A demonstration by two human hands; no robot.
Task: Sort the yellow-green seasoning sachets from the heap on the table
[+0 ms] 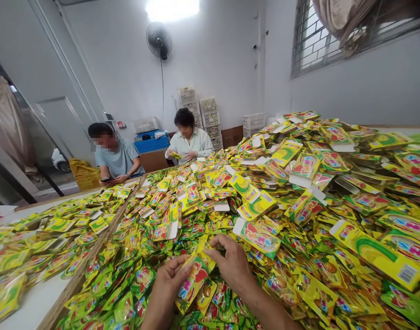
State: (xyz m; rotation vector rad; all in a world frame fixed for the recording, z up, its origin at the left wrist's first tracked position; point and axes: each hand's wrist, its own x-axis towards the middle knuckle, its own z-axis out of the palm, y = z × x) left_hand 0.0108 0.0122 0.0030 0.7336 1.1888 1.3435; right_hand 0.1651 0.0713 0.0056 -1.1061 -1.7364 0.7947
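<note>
A small yellow carton [195, 280] with a red fruit picture and coloured lettering is tilted over the heap at the lower middle. Closed around its left side is my left hand [169, 283], thumb on the printed face. At the carton's upper end, the thumb and fingers of my right hand [232, 262] are pinched together on its edge; whether a sachet is also between them cannot be made out. Beneath both hands lie many green and yellow sachets [141, 277]. Just beyond my right hand rests another carton [256, 238] with a white flap.
A high pile of cartons [306, 165] rises on the right. To the left, a wooden divider [93, 252] separates more flat cartons [55, 224]. Across the table sit two people, one with a phone [107, 179], the other holding a yellow pack [175, 156]. Crates [210, 119] stand behind.
</note>
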